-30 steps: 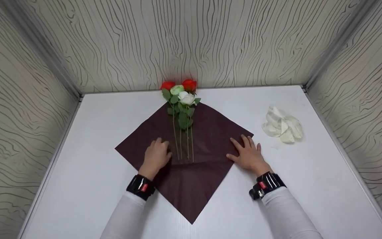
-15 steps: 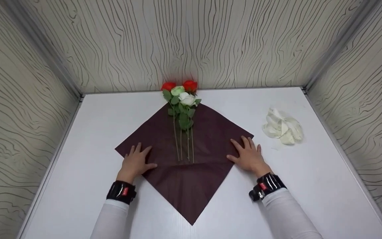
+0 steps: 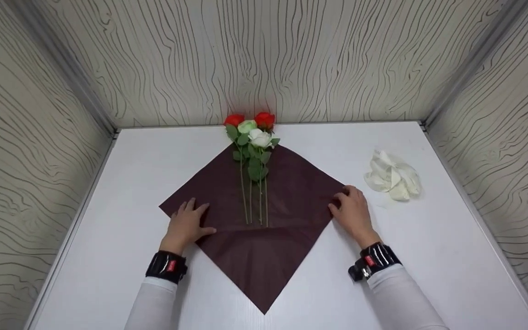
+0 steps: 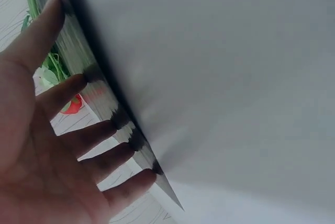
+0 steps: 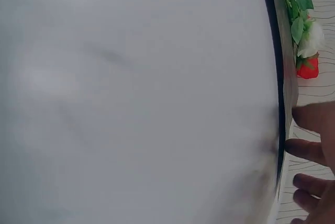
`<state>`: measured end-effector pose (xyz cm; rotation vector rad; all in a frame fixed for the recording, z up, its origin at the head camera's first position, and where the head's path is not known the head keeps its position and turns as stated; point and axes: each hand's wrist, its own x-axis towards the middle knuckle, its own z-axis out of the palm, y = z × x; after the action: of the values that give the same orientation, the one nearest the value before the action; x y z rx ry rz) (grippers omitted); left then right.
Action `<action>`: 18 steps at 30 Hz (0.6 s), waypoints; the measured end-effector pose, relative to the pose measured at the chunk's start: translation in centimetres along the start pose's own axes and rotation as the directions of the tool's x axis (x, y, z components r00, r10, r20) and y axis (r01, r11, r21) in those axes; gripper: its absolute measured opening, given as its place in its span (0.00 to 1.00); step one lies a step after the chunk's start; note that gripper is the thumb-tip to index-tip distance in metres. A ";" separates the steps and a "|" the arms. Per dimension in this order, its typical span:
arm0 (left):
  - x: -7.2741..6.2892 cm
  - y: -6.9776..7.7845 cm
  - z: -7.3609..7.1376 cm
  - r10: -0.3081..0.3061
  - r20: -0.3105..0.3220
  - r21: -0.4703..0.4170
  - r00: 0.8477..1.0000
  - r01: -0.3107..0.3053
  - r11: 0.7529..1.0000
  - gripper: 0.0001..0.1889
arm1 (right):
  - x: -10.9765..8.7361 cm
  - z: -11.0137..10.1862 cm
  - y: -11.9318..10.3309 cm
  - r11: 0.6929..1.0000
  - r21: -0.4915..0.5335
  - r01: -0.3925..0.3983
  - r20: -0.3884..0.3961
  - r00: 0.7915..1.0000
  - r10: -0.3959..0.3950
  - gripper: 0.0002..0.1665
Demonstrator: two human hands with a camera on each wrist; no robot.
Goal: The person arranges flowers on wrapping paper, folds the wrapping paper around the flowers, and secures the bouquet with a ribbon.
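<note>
A dark maroon sheet of wrapping paper (image 3: 298,192) lies on the white table with one corner pointing toward me. Artificial roses rest on its far part: red ones (image 3: 264,120), a white one (image 3: 260,137) and a pale green one (image 3: 246,126), with leaves and thin stems reaching down toward the sheet's middle. My left hand (image 3: 186,228) presses flat near the left corner with fingers spread; the left wrist view shows its fingertips (image 4: 116,124) on the paper. At the right corner, my right hand (image 3: 353,211) pinches the paper's edge between thumb and curled fingers, which hide the corner tip.
A loose bundle of cream ribbon (image 3: 393,176) lies on the table (image 3: 438,256), beyond and right of my right hand. Wood-grain patterned panels (image 3: 264,59) enclose the table at the back and both sides. The rose heads reach the table's back edge.
My left hand moved left from beside the stems and spread out near the left corner. My right hand shifted slightly right, its spread fingers now curled at the paper's right corner.
</note>
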<state>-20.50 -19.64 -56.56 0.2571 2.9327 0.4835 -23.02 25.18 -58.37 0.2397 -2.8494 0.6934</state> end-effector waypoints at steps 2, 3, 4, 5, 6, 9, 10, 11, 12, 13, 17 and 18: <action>-0.1 0.2 0.2 0.055 -0.033 -0.017 0.998 -0.056 0.998 0.37 | 0.0 -0.3 -0.4 0.997 0.033 0.068 -0.012 0.998 -0.067 0.13; -0.2 0.3 0.2 0.097 -0.049 -0.033 0.994 -0.099 0.995 0.33 | -0.1 -0.4 -0.5 0.992 0.061 0.109 0.008 0.994 -0.109 0.11; -0.4 0.4 0.3 0.142 -0.056 -0.052 0.988 -0.145 0.988 0.30 | -0.2 -0.4 -0.8 0.984 0.094 0.151 0.046 0.987 -0.156 0.11; -0.6 0.4 0.4 0.188 -0.058 -0.081 0.981 -0.192 0.978 0.27 | -0.3 -0.4 -1.0 0.973 0.127 0.192 0.091 0.975 -0.204 0.11; -0.9 0.4 0.4 0.232 -0.053 -0.113 0.971 -0.236 0.965 0.24 | -0.4 -0.4 -1.1 0.961 0.163 0.226 0.140 0.958 -0.249 0.12; -1.7 0.4 0.5 0.321 -0.003 -0.214 0.947 -0.315 0.925 0.21 | -0.8 -0.4 -1.5 0.928 0.248 0.279 0.266 0.901 -0.342 0.15; -1.9 0.3 0.5 0.330 0.020 -0.234 0.944 -0.316 0.919 0.22 | -0.9 -0.4 -1.5 0.922 0.261 0.287 0.293 0.886 -0.359 0.16; -2.1 0.2 0.5 0.335 0.037 -0.242 0.942 -0.316 0.917 0.23 | -1.0 -0.4 -1.6 0.918 0.271 0.288 0.313 0.876 -0.367 0.17; -2.3 0.1 0.5 0.334 0.054 -0.242 0.941 -0.312 0.919 0.24 | -1.1 -0.3 -1.6 0.916 0.280 0.288 0.326 0.869 -0.373 0.18; -2.4 0.0 0.5 0.333 0.067 -0.238 0.940 -0.309 0.921 0.25 | -1.1 -0.3 -1.6 0.914 0.284 0.288 0.334 0.864 -0.376 0.18; -2.6 -0.4 0.6 0.331 0.099 -0.223 0.938 -0.303 0.926 0.29 | -1.1 0.0 -1.4 0.913 0.288 0.289 0.345 0.858 -0.380 0.20; -2.6 -0.4 0.6 0.327 0.105 -0.225 0.939 -0.298 0.928 0.30 | -1.1 0.1 -1.4 0.911 0.292 0.291 0.345 0.856 -0.384 0.20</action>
<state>-17.92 -20.34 -56.97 0.7077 2.6845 0.7733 -21.68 24.03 -58.16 1.0061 -2.9564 0.9904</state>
